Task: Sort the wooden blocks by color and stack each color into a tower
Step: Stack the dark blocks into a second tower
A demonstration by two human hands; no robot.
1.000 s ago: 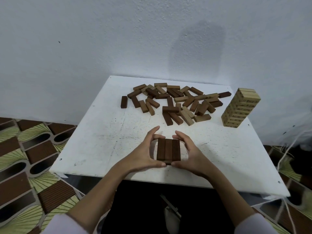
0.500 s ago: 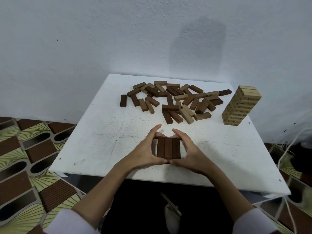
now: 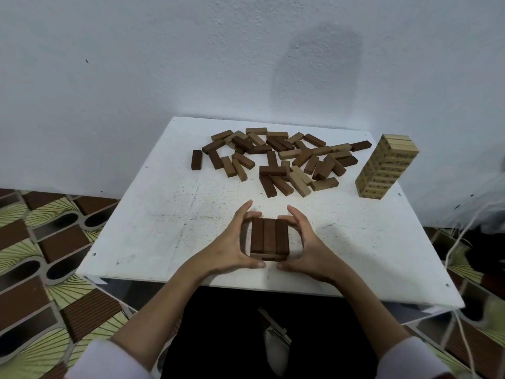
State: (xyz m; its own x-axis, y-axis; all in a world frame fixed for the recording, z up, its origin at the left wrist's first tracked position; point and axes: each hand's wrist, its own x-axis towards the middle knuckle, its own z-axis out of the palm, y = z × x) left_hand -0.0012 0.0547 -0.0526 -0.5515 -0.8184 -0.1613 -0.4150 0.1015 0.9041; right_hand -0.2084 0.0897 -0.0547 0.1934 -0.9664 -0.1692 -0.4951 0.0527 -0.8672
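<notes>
A low stack of dark brown blocks [image 3: 270, 239] stands near the front middle of the white table [image 3: 153, 231], its top layer three blocks side by side. My left hand [image 3: 232, 247] cups its left side, thumb at the front edge, fingers curled round the back. My right hand [image 3: 306, 247] mirrors it on the right side. A loose pile of dark, mid-brown and light blocks [image 3: 281, 160] lies across the back of the table. A tall tower of light blocks [image 3: 386, 166] stands at the back right.
A single dark block [image 3: 196, 160] lies apart at the pile's left. The wall rises directly behind the table. Patterned floor tiles [image 3: 41, 242] lie to the left, white cables [image 3: 461, 236] hang at the right edge.
Both hands stay round the dark stack with only slight shifts of the fingers; the stack and the other blocks have not moved.
</notes>
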